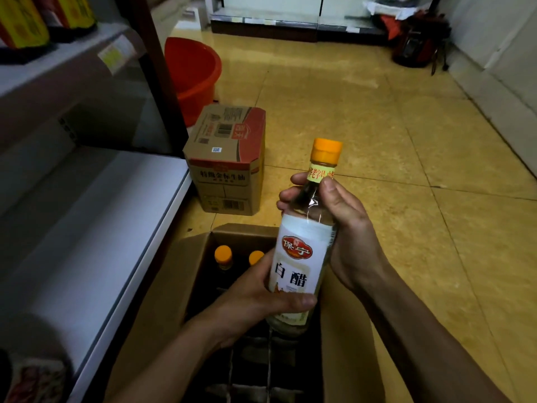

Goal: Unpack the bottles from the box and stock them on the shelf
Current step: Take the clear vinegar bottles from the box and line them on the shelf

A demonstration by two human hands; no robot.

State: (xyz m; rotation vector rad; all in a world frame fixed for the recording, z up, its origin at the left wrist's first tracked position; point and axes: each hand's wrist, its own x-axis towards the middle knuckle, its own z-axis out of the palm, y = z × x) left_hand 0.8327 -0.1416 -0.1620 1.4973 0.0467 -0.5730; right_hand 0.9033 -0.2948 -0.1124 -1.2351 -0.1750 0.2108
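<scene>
One wide-angle head-worn view looks steeply down, close over the open box (174,271) at lower centre, shelf (87,228) along frame left.

lower shelf (87,228) open-fronted just left of open box (171,266), upper shelf (58,65) overhead; sealed carton (229,161) and red bucket (194,74) block far end; tiled floor (363,126) open to right

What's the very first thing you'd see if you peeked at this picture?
The clear bottle with the orange cap and white label jumps out first; a person holds it up right in the middle, above the open cardboard box. Two more orange caps peek out of that box's far left corner. A bright red bucket sits on the yellow floor behind a closed carton.
</scene>
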